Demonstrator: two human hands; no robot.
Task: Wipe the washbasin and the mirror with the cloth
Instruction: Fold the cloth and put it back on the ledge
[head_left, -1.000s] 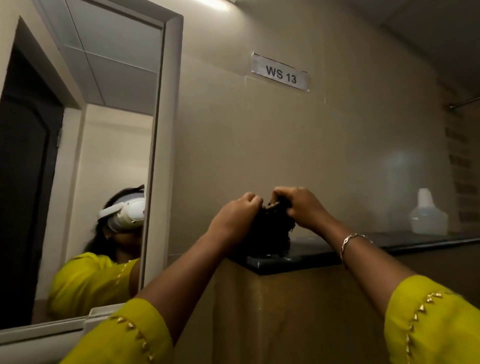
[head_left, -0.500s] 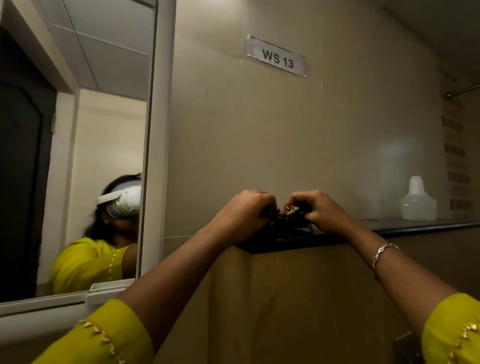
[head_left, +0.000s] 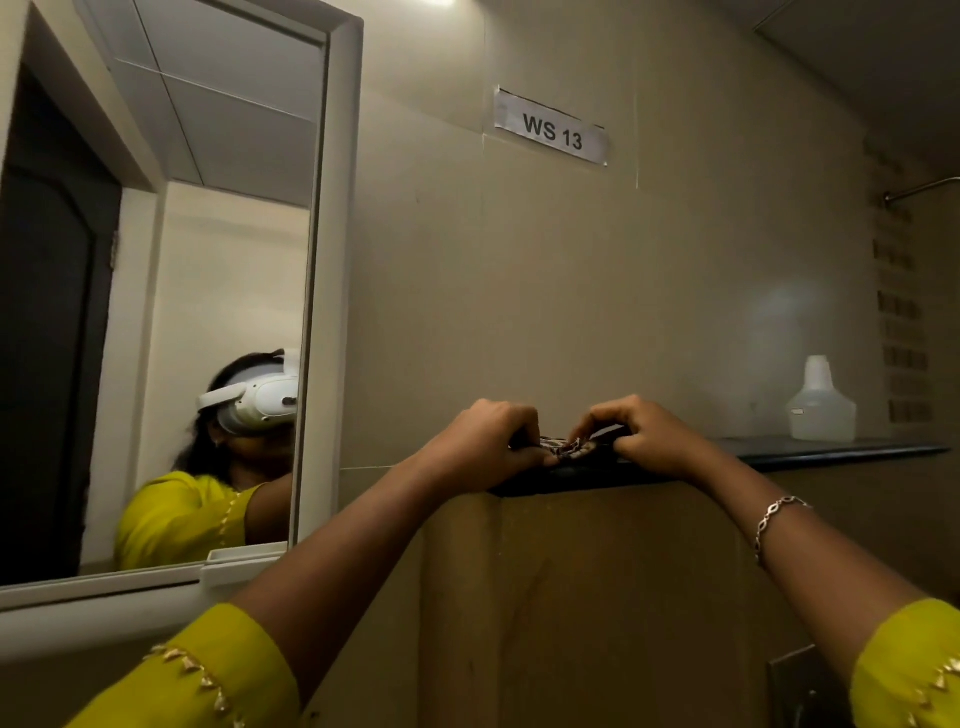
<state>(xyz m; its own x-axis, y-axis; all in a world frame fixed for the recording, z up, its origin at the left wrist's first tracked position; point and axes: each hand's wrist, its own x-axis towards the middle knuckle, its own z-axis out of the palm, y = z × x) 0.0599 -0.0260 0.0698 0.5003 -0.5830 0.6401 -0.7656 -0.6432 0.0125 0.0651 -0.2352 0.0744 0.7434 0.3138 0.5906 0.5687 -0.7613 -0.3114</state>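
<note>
Both hands — left (head_left: 493, 441), right (head_left: 641, 436) — clench the cloth (head_left: 563, 447) between them on the shelf (head_left: 831, 448), with the mirror (head_left: 156, 312) left of frame.

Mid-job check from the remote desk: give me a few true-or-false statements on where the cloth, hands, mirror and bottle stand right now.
1. Both hands grip the dark patterned cloth on the black stone ledge. True: left hand, right hand.
2. The cloth is pressed against the white-framed wall mirror. False: it is on the ledge, right of the mirror.
3. The translucent white plastic bottle stands at the ledge's right end. True.
4. The right hand holds the bottle. False: the bottle stands apart, untouched.
</note>
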